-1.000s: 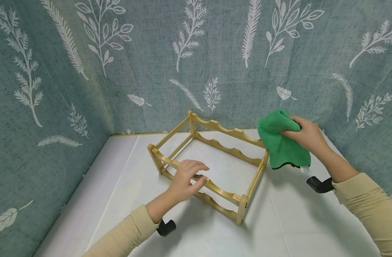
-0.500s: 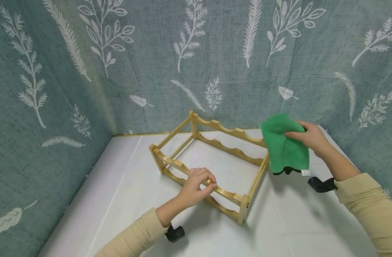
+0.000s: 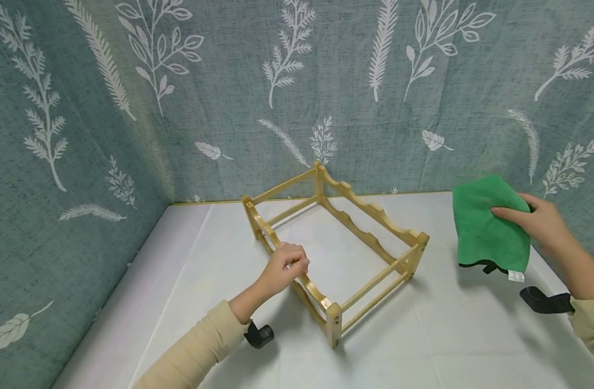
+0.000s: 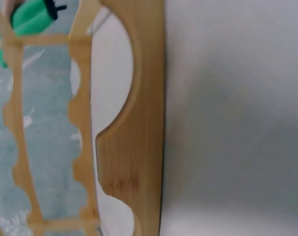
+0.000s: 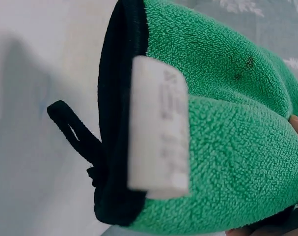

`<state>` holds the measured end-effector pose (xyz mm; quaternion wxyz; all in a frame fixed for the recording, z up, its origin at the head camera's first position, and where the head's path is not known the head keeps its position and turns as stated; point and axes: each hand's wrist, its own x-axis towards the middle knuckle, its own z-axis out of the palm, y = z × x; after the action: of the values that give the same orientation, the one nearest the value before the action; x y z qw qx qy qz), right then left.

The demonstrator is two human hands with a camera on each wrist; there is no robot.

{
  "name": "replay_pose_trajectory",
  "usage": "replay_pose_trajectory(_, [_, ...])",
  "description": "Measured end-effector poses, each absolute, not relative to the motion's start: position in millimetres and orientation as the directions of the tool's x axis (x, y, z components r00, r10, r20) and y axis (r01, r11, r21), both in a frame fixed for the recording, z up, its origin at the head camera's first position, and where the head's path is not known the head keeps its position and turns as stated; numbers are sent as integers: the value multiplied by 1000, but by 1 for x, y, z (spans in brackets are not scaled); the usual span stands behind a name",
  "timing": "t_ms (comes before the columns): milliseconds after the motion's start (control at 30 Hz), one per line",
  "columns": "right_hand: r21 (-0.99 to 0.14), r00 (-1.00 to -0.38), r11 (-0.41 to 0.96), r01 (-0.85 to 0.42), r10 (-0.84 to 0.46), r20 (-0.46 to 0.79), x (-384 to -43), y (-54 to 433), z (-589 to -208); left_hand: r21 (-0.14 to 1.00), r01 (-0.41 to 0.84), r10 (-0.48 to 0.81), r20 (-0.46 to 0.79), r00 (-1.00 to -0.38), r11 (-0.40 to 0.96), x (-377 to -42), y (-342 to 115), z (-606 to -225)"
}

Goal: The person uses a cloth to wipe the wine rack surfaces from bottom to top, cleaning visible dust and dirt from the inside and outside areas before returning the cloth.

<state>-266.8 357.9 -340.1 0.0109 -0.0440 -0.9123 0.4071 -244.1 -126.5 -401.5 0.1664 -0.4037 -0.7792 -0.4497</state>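
Note:
A light wooden rack point(image 3: 374, 282) with scalloped rails stands slantwise on the white table. My left hand point(image 3: 282, 267) grips its near upper rail with curled fingers. In the left wrist view a scalloped rail point(image 4: 146, 118) fills the middle, and the hand itself is out of sight. Off to the right, my right hand point(image 3: 540, 219) pinches a green towel point(image 3: 488, 227) that hangs above the table, apart from the rack. Up close in the right wrist view, the towel point(image 5: 227, 147) shows a black edge, a hanging loop point(image 5: 72, 130), a white label point(image 5: 158, 128) and small dark spots.
The white table point(image 3: 194, 302) runs back to a teal leaf-patterned curtain point(image 3: 233, 108), which also rises at the left and right sides. A black device sits at each wrist, the left one point(image 3: 259, 335) low over the table.
The left hand has closed on the near rail, and the rack has turned, its right end swinging toward me. The right hand has carried the towel to the right, away from the rack.

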Motion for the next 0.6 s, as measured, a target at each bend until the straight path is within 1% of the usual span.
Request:
replay_pose_trajectory(133, [-726,-996,683,82,90,-28,-262,362,-342,599,768,509,599,-618,228,-246,-126,-386])
replay_pose_trajectory(233, [-720,-996,690,79,76,-36,-261,362,-342,643,741,526,569,-632,194,-250,-126,-376])
replay_pose_trajectory(433, [-726,-998,685,63,50,-40,-262,357,-345,724,679,544,523,-656,123,-271,-128,-375])
replay_pose_trajectory(600, [-733,-997,677,71,41,-59,-261,356,-349,780,618,558,471,-683,98,-287,-133,-376])
